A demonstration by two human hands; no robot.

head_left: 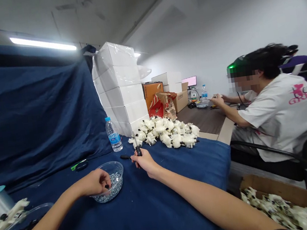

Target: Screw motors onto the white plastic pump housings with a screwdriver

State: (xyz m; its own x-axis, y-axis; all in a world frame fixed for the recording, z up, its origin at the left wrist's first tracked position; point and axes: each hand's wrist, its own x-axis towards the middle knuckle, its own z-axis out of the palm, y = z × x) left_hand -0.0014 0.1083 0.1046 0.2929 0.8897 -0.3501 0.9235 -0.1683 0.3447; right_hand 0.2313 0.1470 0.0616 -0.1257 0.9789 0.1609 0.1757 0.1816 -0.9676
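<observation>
Left hand (94, 182): fingertips lowered into one glass bowl (112, 166) of small screws (115, 184); whether a screw is pinched cannot be told.

Right hand (145, 163): clenched around one black-handled screwdriver (138, 151), shaft pointing upward, above a blue cloth (144, 218).

White plastic units (164, 132): about twenty counted, heaped on the cloth just beyond the right hand; overlap prevents an exact count.

Progress: many units are gathered and screws remain in the bowl; which units are finished cannot be told.

Clear tray (38, 210): one, at lower left, holding white parts (6, 221).

Cardboard carton (270, 186): one, at lower right, filled with similar parts (281, 207).

Surroundings: one water bottle (113, 135); stacked white boxes (120, 85); one seated co-worker (280, 113), hands at a desk.
</observation>
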